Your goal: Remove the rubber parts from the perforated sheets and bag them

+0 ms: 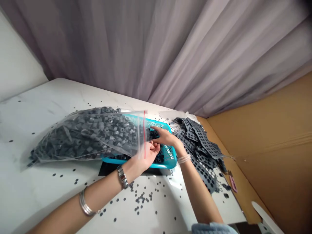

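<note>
A clear zip bag (97,133) with a red seal line, full of short grey tube-like pieces, lies on its side with its mouth over a blue plastic basket (173,162). My left hand (149,154) is at the bag's mouth, fingers curled together; whatever they hold is hidden. Just beyond it, my right hand (164,136) reaches over the basket from the right. Its index finger and thumb are apart beside the bag's opening, and I see nothing clearly held between them. Dark small pieces (159,158) lie in the basket under my hands.
Perforated dark sheets (202,146) are heaped right of the basket. Small black discs (143,197) are scattered over the white table (90,188). A dark flat sheet (104,169) lies under the basket. Pink-handled scissors (233,182) rest beside a cardboard wall (265,143). A grey curtain (136,48) hangs behind.
</note>
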Demonstrator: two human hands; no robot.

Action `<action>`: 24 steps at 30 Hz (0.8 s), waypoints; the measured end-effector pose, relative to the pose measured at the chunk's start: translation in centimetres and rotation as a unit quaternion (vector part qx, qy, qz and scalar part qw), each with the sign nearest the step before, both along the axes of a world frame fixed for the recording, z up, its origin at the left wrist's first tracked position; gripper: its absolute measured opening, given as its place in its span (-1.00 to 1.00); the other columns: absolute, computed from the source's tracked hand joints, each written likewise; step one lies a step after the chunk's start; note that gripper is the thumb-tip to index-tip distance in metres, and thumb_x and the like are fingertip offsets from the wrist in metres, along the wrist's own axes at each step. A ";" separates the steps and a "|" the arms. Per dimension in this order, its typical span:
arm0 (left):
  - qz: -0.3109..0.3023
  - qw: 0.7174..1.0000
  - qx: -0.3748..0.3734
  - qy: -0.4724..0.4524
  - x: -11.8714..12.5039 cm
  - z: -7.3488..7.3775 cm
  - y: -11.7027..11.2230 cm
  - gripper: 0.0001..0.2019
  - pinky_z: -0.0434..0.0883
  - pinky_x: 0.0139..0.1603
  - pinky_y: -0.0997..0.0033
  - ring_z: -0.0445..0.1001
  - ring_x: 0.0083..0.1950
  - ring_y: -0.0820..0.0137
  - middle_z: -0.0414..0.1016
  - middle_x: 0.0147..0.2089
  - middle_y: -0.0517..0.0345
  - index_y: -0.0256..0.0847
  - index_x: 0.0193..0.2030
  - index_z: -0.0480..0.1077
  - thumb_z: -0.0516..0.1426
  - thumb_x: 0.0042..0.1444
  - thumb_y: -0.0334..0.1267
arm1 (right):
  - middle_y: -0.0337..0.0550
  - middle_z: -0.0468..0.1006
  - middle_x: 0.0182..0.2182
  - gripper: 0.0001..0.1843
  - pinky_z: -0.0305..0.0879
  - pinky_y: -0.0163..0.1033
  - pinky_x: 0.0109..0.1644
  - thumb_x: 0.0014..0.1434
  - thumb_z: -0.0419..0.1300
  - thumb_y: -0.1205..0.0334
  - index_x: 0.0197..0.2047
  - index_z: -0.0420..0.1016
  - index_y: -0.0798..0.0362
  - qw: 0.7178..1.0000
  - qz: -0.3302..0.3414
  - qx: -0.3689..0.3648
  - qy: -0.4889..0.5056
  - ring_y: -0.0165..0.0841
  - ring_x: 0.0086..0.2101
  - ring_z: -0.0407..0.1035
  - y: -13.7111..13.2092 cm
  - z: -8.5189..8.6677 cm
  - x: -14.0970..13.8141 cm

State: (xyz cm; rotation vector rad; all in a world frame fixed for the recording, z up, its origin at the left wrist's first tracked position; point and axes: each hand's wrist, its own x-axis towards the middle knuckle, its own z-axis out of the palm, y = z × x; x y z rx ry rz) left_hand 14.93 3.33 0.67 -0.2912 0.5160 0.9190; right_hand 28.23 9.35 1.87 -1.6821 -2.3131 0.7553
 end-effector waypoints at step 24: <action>-0.042 0.994 0.048 0.091 -0.6 1.6 -0.4 -0.86 0.54 -0.28 0.38 0.49 -0.23 0.32 0.39 -0.27 -0.06 -0.27 -0.16 0.30 0.02 0.16 -0.47 | -0.19 0.52 -0.36 -0.81 0.28 -0.24 -0.22 0.06 0.13 0.30 -0.23 0.48 0.07 0.983 -0.100 0.116 0.106 -0.36 -0.35 0.38 -4.6 4.2 2.8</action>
